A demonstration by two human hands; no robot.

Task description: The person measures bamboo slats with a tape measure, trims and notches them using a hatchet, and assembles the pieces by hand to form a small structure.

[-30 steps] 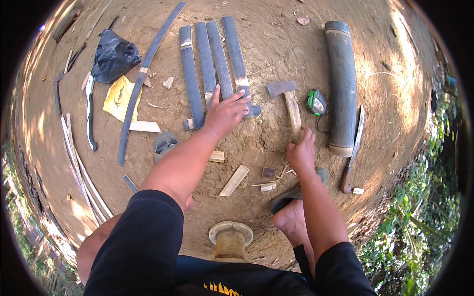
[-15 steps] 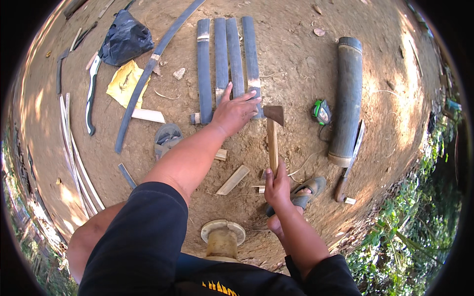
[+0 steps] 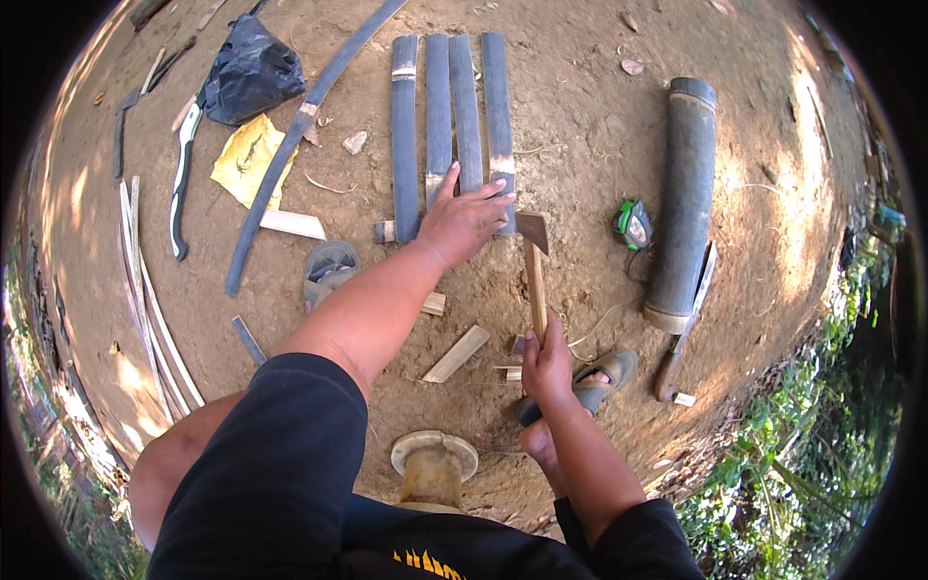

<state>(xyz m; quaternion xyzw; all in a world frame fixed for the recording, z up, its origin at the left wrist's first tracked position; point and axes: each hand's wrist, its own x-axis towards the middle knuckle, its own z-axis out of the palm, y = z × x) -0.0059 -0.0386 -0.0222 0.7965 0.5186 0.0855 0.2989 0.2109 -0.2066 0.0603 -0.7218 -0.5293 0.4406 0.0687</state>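
Several dark split bamboo slats (image 3: 404,135) lie side by side on the dirt, pointing away from me. My left hand (image 3: 467,224) rests over their near ends with its fingers spread, touching the slats and gripping nothing. My right hand (image 3: 548,364) is wrapped round the lower wooden handle of a hatchet (image 3: 536,275). The hatchet's rusty head is up, just right of the near end of the rightmost slat and apart from my left hand. A short dark bamboo offcut (image 3: 385,231) pokes out at the lower left of the slats.
On the right are a thick bamboo pole section (image 3: 681,203), a green-and-black tape measure (image 3: 633,224) and a long knife (image 3: 688,324). To the left lie a curved bamboo strip (image 3: 275,184), a pruning saw (image 3: 181,188), a black plastic bag (image 3: 253,72), yellow sheet (image 3: 249,159) and pale strips (image 3: 145,309).
The hatchet has tilted slightly, its head shifting a little left and down toward the slats. My left hand stays on the slats. The whole view has shifted slightly.
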